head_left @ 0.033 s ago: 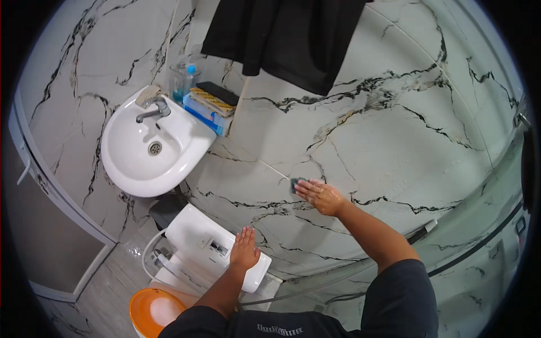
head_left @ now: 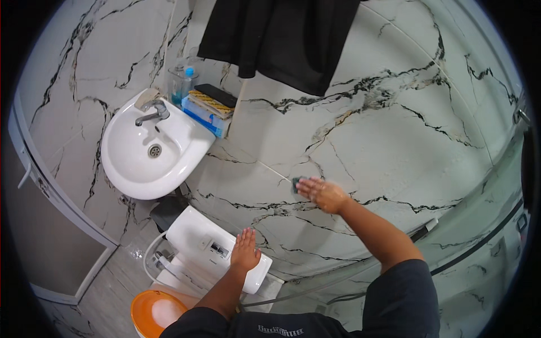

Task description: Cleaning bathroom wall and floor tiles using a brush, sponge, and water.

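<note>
My right hand [head_left: 323, 195] presses a dark green scouring pad [head_left: 296, 183] flat against the white marbled wall [head_left: 360, 152]. Only the pad's left end shows beyond the fingertips; the rest lies hidden under the fingers. The hand is slightly blurred. Lower down, my left hand [head_left: 245, 250] rests flat on the white toilet tank lid [head_left: 197, 231], near its right end, with fingers stretched out and nothing held. The tank's metallic flush button [head_left: 218, 249] is just left of that hand.
A white washbasin [head_left: 127, 163] with a chrome tap [head_left: 153, 112] stands at the left. Beside it are a blue box [head_left: 205, 121] with a dark phone-like object on top and a blue-capped bottle. Black cloth [head_left: 276, 45] hangs above. An orange bucket [head_left: 141, 310] holds foam at the lower left.
My right hand and the pad have shifted very slightly along the wall, to the right. The left hand stays on the tank lid.
</note>
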Motion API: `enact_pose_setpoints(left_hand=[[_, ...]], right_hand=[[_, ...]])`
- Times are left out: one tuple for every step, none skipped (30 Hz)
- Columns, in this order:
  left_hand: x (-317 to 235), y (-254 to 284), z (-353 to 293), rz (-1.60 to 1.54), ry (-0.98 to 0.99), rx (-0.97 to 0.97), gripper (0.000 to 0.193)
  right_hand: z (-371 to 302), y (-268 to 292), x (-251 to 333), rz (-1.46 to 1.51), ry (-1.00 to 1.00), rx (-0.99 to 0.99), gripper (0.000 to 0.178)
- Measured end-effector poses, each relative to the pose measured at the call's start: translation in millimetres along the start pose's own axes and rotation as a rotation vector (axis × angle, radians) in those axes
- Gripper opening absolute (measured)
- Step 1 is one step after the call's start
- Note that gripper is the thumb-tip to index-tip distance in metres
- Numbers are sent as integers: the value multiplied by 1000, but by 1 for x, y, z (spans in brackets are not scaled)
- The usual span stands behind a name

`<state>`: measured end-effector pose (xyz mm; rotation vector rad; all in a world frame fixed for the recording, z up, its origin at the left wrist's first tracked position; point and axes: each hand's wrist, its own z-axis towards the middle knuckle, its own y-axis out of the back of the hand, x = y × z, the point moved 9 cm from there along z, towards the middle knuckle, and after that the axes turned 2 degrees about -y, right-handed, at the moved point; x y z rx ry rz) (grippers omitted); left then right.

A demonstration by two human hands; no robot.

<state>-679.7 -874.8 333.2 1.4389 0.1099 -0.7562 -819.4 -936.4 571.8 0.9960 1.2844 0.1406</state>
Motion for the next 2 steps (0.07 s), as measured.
enact_pose_setpoints(left_hand=[[-1,-3,-3,-2,5,16,72],[-2,-4,-5,-1,-8,-2,74]], right_hand=[[-6,-8,-16,-480,-17,-39,55],[-15,-18,-16,-538,-55,16,55]])
